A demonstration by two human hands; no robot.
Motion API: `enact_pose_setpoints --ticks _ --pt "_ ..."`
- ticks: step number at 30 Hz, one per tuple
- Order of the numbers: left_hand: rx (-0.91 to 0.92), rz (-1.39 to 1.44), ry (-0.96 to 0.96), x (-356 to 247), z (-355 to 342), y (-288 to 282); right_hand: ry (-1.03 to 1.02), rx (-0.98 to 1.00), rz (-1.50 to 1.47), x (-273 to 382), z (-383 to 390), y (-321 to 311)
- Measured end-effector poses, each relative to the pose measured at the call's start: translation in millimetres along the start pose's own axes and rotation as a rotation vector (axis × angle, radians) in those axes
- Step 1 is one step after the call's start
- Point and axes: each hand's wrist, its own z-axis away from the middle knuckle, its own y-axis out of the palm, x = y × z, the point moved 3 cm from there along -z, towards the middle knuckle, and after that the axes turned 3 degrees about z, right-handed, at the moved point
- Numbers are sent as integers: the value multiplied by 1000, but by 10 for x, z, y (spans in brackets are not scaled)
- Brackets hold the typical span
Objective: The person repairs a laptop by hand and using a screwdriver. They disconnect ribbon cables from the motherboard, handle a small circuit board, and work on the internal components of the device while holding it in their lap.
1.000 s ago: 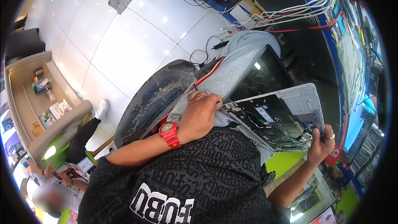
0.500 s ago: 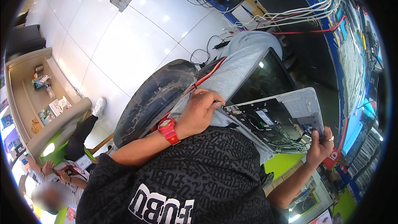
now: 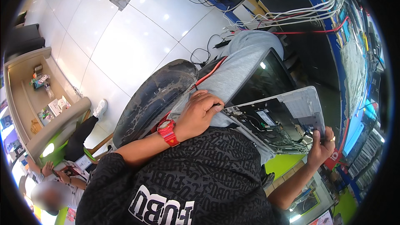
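Observation:
An opened-up laptop (image 3: 277, 118) rests tilted across my lap. Its dark screen (image 3: 264, 79) lies on my grey-clad leg, and the raised silver-edged base shows its exposed inner boards and wires. My right hand (image 3: 322, 146) grips the base's outer corner, thumb on the inner side. At the opposite corner, near the hinge end, my left hand (image 3: 202, 110) is closed, thumb and forefinger pinched. A small dark bit shows at its fingertips and a thin dark end pokes out behind the knuckles; what it holds is mostly hidden.
A worn black padded seat (image 3: 156, 100) is beside my left arm. White and red cables (image 3: 300, 14) run to a cluttered bench (image 3: 354, 66) on the right. Another person (image 3: 62, 183) sits at lower left near a beige display counter (image 3: 25, 96). Black wires (image 3: 202, 56) lie on the tiled floor.
My left hand has shifted and turned slightly at the laptop's corner, its fingers staying pinched. The base has tipped very little; my right hand keeps its hold.

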Motion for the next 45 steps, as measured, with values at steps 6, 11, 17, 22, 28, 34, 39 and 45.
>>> enact_pose_setpoints --ticks 6,11,17,22,28,34,39,45 --pt "-15 -100 -10 -46 7 -25 -27 60 53 81 -58 11" --pt "-16 -149 -1 -63 -6 -56 -10 61 207 -122 45 -308" --pt "-59 -179 55 -115 45 -31 307 -339 -3 -1008 681 -376" --pt "-65 -125 27 -102 58 -59 623 -405 -994 -1415 1364 139" --pt "-117 -26 -26 -70 60 -62 532 -359 -1337 -1453 1650 568" --pt "-89 -26 -36 -12 82 -10 618 -436 -1260 -1398 1556 600" --pt "-20 -101 -51 -61 58 -27 539 -319 -1345 -1387 1557 581" --pt "-65 -131 259 -654 -249 -80 550 -406 -1357 -1296 1494 619"
